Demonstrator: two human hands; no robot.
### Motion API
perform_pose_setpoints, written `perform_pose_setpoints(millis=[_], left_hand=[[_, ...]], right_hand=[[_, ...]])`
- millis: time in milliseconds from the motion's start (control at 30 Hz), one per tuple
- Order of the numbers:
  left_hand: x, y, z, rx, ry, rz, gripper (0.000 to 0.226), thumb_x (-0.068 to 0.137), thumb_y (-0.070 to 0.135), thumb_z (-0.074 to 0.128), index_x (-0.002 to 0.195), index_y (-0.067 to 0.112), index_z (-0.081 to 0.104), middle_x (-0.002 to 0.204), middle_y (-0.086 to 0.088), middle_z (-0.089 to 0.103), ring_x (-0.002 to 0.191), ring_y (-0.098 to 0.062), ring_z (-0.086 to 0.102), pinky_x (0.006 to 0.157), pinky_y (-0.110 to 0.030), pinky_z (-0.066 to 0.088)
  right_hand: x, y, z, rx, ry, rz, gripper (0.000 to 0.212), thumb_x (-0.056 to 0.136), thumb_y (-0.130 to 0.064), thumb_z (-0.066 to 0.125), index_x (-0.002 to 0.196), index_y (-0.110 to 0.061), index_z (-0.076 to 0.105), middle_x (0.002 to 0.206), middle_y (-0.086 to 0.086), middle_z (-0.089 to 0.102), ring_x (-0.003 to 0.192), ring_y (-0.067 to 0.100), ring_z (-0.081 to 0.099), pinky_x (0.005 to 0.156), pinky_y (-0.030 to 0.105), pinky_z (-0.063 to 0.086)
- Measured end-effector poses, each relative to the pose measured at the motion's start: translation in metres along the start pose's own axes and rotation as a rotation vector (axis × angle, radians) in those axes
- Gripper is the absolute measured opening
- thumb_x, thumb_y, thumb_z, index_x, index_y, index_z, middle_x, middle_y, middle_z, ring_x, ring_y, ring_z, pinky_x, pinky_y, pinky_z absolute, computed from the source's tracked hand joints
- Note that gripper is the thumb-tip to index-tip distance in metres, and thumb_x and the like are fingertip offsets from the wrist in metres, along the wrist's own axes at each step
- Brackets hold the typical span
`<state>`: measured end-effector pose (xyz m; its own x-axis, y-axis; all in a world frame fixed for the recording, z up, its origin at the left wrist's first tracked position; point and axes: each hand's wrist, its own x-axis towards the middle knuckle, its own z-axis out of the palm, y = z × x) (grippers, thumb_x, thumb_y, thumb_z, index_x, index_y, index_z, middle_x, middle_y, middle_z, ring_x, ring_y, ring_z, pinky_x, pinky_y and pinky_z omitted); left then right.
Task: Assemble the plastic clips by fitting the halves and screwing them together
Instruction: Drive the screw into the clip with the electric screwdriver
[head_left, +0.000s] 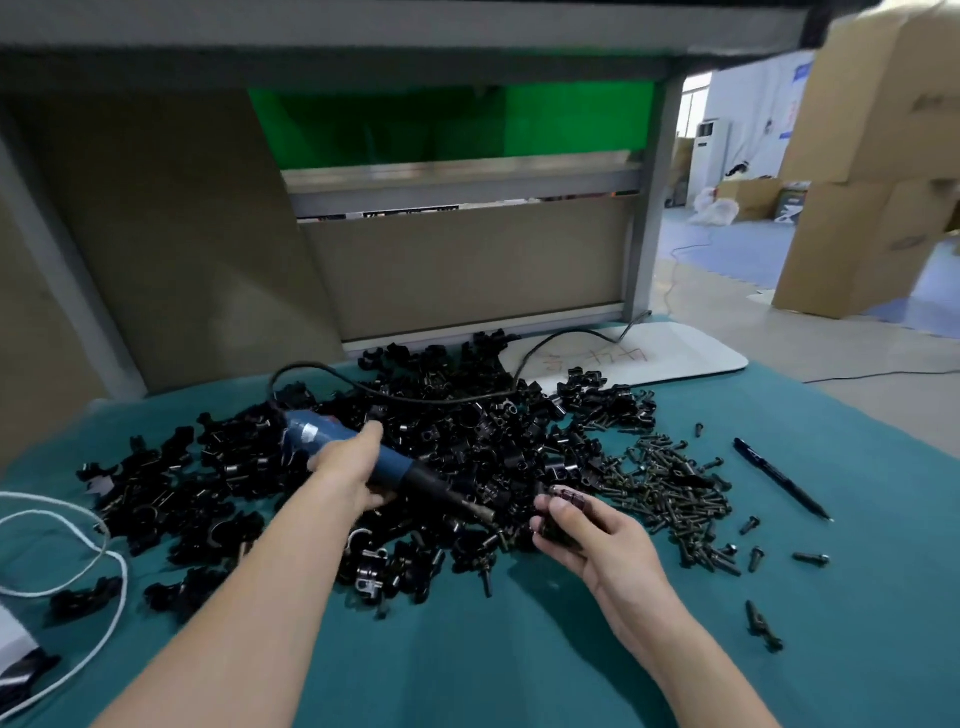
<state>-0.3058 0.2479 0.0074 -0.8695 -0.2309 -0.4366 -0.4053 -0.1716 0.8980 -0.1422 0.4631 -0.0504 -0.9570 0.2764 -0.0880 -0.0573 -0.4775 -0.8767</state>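
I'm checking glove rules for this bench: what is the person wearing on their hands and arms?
Nothing that shows. The left hand and right hand are bare: no gloves, rings, watch or wristband. The left forearm and right forearm are uncovered to the frame's edge; no sleeve is in view.

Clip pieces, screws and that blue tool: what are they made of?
The clip pieces look like black moulded plastic, glossy with small glints. The screws look like metal, dull and brassy-dark, though too small to be sure. The electric screwdriver that the left hand grips seems blue plastic, with a dark, probably metal nose.
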Motion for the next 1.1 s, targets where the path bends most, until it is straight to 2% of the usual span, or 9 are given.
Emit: perform_pose_setpoints(millis=[67, 133, 200, 267, 467, 600, 733, 933, 1100], left_hand=[[-0.008, 0.001, 0.002, -0.319, -0.108, 0.002, 0.031, 0.092, 0.017, 0.059, 0.120, 0.009, 0.047, 0.104, -0.013, 0.058, 0.088, -0.029, 0.062, 0.077, -0.048, 0.055], [-0.021, 0.000, 0.005, -0.634, -0.257, -0.039, 0.016, 0.092, 0.011, 0.059, 0.104, 0.010, 0.049, 0.095, -0.010, 0.056, 0.075, -0.023, 0.063, 0.069, -0.042, 0.058], [-0.031, -0.007, 0.010, -0.826, -0.329, -0.075, 0.014, 0.094, 0.012, 0.065, 0.100, 0.008, 0.053, 0.081, -0.009, 0.061, 0.057, -0.018, 0.065, 0.061, -0.034, 0.060], [-0.034, -0.017, 0.017, -0.917, -0.330, -0.100, 0.017, 0.093, 0.016, 0.070, 0.092, 0.007, 0.056, 0.067, -0.005, 0.064, 0.051, -0.016, 0.064, 0.057, -0.029, 0.059], [-0.022, -0.041, 0.027, -0.940, -0.204, -0.052, 0.015, 0.093, 0.013, 0.071, 0.090, 0.009, 0.057, 0.069, -0.001, 0.063, 0.056, -0.012, 0.063, 0.057, -0.025, 0.058], [-0.020, -0.043, 0.028, -0.939, -0.205, -0.041, 0.014, 0.092, 0.010, 0.070, 0.090, 0.009, 0.056, 0.065, 0.000, 0.064, 0.052, -0.012, 0.064, 0.056, -0.027, 0.058], [-0.021, -0.048, 0.032, -0.905, -0.178, -0.007, 0.017, 0.091, 0.008, 0.072, 0.098, 0.007, 0.056, 0.076, -0.004, 0.063, 0.055, -0.010, 0.065, 0.060, -0.026, 0.059], [-0.021, -0.049, 0.030, -0.897, -0.213, -0.035, 0.019, 0.090, 0.010, 0.072, 0.100, 0.008, 0.055, 0.075, -0.003, 0.063, 0.055, -0.013, 0.063, 0.063, -0.029, 0.060], [-0.021, -0.049, 0.029, -0.910, -0.221, -0.060, 0.020, 0.090, 0.007, 0.072, 0.100, 0.009, 0.055, 0.073, -0.004, 0.064, 0.051, -0.012, 0.063, 0.059, -0.028, 0.058]], right_hand=[[0.002, -0.001, 0.001, -0.037, 0.008, -0.037, 0.037, 0.067, -0.031, 0.084, 0.097, -0.009, 0.082, 0.108, 0.015, 0.078, 0.098, 0.029, 0.076, 0.081, 0.032, 0.063], [0.005, -0.001, 0.001, -0.091, 0.007, -0.061, 0.036, 0.065, -0.035, 0.085, 0.097, -0.020, 0.084, 0.107, 0.013, 0.078, 0.101, 0.029, 0.076, 0.083, 0.031, 0.062], [0.008, 0.001, 0.000, -0.149, -0.010, -0.075, 0.034, 0.067, -0.036, 0.085, 0.099, -0.026, 0.083, 0.106, 0.012, 0.078, 0.103, 0.029, 0.075, 0.085, 0.031, 0.062], [0.008, 0.004, -0.002, -0.214, -0.028, -0.080, 0.037, 0.068, -0.042, 0.086, 0.102, -0.029, 0.081, 0.108, 0.010, 0.078, 0.105, 0.026, 0.075, 0.089, 0.032, 0.061], [0.009, 0.008, -0.006, -0.417, -0.048, -0.096, 0.055, 0.067, -0.063, 0.087, 0.114, -0.037, 0.075, 0.115, -0.003, 0.077, 0.104, 0.020, 0.076, 0.104, 0.048, 0.053], [0.008, 0.009, -0.003, -0.473, -0.053, -0.123, 0.064, 0.061, -0.073, 0.086, 0.114, -0.040, 0.074, 0.115, -0.004, 0.077, 0.105, 0.019, 0.075, 0.105, 0.051, 0.051], [0.007, 0.010, -0.003, -0.523, -0.059, -0.148, 0.054, 0.070, -0.067, 0.083, 0.116, -0.041, 0.073, 0.112, -0.002, 0.078, 0.106, 0.018, 0.075, 0.106, 0.054, 0.050], [0.005, 0.010, -0.002, -0.573, -0.080, -0.166, 0.058, 0.067, -0.076, 0.080, 0.115, -0.046, 0.071, 0.107, -0.003, 0.079, 0.105, 0.016, 0.075, 0.107, 0.053, 0.049], [0.003, 0.008, -0.003, -0.619, -0.075, -0.188, 0.046, 0.075, -0.068, 0.079, 0.114, -0.047, 0.071, 0.102, -0.001, 0.079, 0.103, 0.018, 0.075, 0.106, 0.054, 0.050]])
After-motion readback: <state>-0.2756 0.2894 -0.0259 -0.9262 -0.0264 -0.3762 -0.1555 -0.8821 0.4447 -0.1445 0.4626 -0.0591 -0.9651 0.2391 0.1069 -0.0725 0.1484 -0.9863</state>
